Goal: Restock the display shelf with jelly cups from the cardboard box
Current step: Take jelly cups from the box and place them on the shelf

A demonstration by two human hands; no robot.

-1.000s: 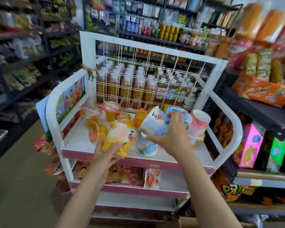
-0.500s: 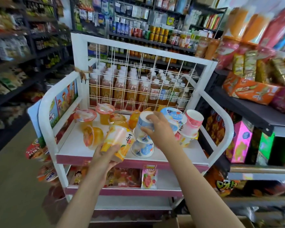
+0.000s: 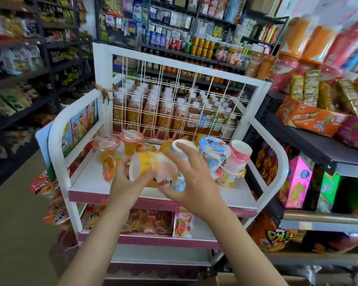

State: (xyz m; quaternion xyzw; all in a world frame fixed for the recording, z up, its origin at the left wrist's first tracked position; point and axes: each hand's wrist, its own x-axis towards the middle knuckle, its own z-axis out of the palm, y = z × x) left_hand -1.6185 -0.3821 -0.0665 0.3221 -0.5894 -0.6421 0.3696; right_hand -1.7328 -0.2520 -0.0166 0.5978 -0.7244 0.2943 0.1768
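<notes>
Your left hand (image 3: pixel 126 183) gripped the yellow jelly cup (image 3: pixel 151 170) lying on its side above the display shelf (image 3: pixel 91 182). Your right hand (image 3: pixel 191 182) hovered just right of it, fingers (image 3: pixel 179 159) spread, over a blue jelly cup (image 3: pixel 179 183).

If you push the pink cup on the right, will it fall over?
Probably. The pink cup already leans, perched on other cups rather than flat on the shelf, so a nudge could topple it. Being round, it might then roll. It looks like light plastic.
</notes>
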